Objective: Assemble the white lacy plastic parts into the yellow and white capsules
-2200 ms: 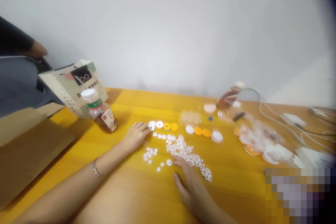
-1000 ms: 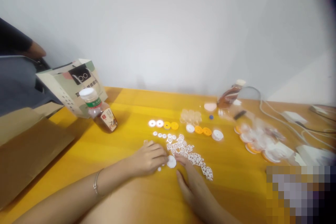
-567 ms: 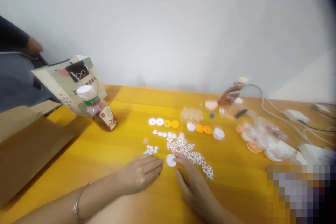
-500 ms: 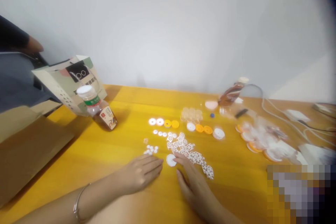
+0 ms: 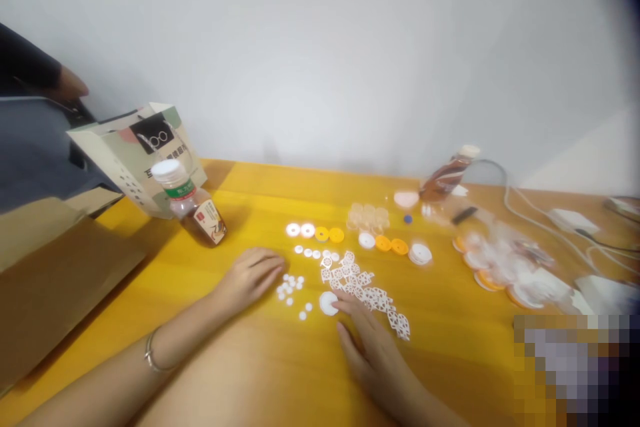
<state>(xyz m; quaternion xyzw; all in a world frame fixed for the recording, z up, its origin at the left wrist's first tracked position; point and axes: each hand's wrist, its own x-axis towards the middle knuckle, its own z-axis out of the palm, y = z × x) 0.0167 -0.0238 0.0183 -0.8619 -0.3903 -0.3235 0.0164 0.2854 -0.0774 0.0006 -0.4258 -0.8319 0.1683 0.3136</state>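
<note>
My left hand (image 5: pixel 253 273) is over the table left of a cluster of small white round pieces (image 5: pixel 290 285). Its fingers are together and bent down, and their tips and anything under them are hidden. My right hand (image 5: pixel 370 340) has its thumb apart from the other fingers. Its fingertips touch the right edge of a flat white disc (image 5: pixel 328 303). Right behind that hand, a band of white openwork plastic pieces (image 5: pixel 375 297) runs across the table. Small white round caps (image 5: pixel 308 253) form a short row behind the cluster.
Farther back lie white rings (image 5: pixel 293 230), yellow discs (image 5: pixel 336 235), orange discs (image 5: pixel 399 247) and clear cups (image 5: pixel 369 218). A drink bottle (image 5: pixel 200 213), paper bag (image 5: pixel 150 167) and cardboard (image 5: pixel 60 287) stand left; another bottle (image 5: pixel 447 177), cables (image 5: pixel 510 207) and bagged parts (image 5: pixel 495 260) are right. Another person's hand (image 5: pixel 73 85) shows.
My left hand has drawn back left and away from the white pieces, uncovering more of them. It now covers the spot where a small pale piece lay. The right hand stays at the disc.
</note>
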